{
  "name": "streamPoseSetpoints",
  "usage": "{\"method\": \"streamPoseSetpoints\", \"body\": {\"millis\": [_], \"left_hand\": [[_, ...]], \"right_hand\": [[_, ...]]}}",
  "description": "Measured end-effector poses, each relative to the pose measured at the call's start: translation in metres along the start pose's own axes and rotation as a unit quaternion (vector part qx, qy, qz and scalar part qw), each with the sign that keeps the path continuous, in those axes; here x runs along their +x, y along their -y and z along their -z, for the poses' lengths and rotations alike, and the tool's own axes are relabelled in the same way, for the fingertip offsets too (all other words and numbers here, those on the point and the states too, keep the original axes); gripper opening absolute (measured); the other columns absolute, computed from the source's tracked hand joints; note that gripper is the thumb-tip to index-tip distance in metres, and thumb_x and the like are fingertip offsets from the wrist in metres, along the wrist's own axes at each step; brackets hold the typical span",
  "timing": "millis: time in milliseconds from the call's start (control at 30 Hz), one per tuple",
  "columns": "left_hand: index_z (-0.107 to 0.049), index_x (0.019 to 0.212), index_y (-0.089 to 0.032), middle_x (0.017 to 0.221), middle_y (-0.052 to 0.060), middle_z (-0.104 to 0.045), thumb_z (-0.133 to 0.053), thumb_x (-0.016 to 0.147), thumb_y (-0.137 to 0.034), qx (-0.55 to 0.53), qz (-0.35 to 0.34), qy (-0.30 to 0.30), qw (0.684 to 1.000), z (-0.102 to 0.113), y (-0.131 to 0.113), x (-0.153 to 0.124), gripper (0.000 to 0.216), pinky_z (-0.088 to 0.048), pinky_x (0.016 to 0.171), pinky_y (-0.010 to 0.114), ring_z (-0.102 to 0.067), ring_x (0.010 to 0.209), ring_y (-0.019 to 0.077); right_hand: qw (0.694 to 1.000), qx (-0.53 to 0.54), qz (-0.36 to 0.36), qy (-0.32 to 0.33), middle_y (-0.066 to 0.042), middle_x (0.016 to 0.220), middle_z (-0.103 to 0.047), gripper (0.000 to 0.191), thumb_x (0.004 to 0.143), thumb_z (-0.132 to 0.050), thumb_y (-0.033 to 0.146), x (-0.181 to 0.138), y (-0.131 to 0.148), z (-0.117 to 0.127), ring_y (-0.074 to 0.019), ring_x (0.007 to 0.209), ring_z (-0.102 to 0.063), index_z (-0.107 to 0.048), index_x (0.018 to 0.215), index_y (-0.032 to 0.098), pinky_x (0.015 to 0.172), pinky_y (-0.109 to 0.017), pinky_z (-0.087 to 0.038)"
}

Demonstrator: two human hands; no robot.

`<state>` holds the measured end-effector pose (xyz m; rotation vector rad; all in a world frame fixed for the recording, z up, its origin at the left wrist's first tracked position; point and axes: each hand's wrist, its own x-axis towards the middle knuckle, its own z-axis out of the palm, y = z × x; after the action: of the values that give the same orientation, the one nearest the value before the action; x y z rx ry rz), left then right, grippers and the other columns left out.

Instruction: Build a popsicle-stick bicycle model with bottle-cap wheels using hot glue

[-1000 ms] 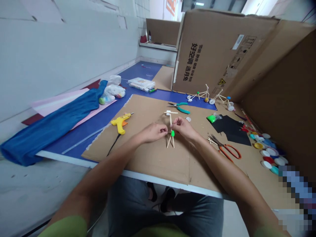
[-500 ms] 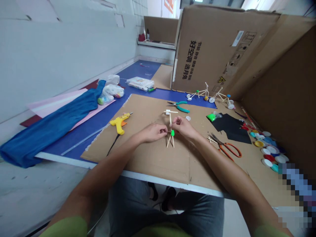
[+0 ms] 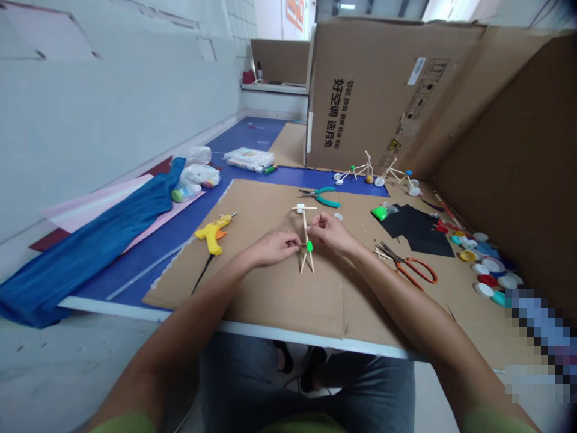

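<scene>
Behind the tabletop's [image 3: 288, 336] front edge, left hand [image 3: 277, 245] and right hand [image 3: 332, 232] pinch the stick frame [image 3: 305, 221]. Sticks meet at its green lump [image 3: 309, 246]; the forked end looks unfinished.

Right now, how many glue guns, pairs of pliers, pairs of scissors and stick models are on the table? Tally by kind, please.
Glue gun: 1
Pliers: 1
Scissors: 1
Stick models: 3 (one in front, two farther back)
Total: 6
</scene>
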<state>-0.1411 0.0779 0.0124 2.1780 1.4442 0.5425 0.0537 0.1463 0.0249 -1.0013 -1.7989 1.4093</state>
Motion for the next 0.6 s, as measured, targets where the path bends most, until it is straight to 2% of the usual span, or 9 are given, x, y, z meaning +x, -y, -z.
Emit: {"method": "streamPoseSetpoints", "body": {"millis": [167,267,433,600], "left_hand": [[-0.070,0.096,-0.019,0.085,0.001,-0.072,-0.051,0.091,-0.030,-0.025,0.003,0.012,1.000,0.002,-0.001,0.000,0.022,-0.043,0.067,0.023,-0.063,0.074,0.0137],[-0.069,0.094,-0.019,0.084,0.001,-0.072,-0.051,0.090,-0.031,-0.020,0.019,-0.001,1.000,0.004,-0.002,0.000,0.022,-0.043,0.066,0.023,-0.063,0.073,0.0143],[-0.068,0.092,-0.019,0.085,0.002,-0.072,-0.051,0.089,-0.030,0.014,0.036,-0.022,0.999,0.010,-0.006,0.000,0.021,-0.042,0.067,0.025,-0.064,0.075,0.0158],[-0.068,0.091,-0.020,0.084,0.003,-0.072,-0.051,0.089,-0.033,0.073,0.034,0.003,0.997,0.018,-0.009,0.002,0.022,-0.039,0.064,0.025,-0.063,0.072,0.0166]], "right_hand": [[0.998,-0.057,0.012,-0.034,0.006,0.055,-0.052,0.018,0.071,-0.065,0.032,0.006,-0.002,0.017,-0.0107,0.048,-0.048,-0.050,0.072,0.021,0.048,-0.022,-0.033],[0.997,-0.066,0.018,-0.041,0.006,0.055,-0.052,0.016,0.072,-0.063,0.031,0.008,-0.003,0.024,-0.0104,0.049,-0.047,-0.052,0.071,0.020,0.050,-0.022,-0.034],[0.995,-0.083,0.044,-0.043,0.005,0.057,-0.052,0.017,0.073,-0.062,0.033,0.009,-0.005,0.030,-0.0104,0.051,-0.044,-0.052,0.071,0.020,0.052,-0.023,-0.034],[0.985,-0.146,0.060,-0.066,0.004,0.061,-0.054,0.013,0.073,-0.058,0.031,0.009,-0.006,0.035,-0.0122,0.057,-0.047,-0.053,0.071,0.020,0.055,-0.023,-0.034]]}}
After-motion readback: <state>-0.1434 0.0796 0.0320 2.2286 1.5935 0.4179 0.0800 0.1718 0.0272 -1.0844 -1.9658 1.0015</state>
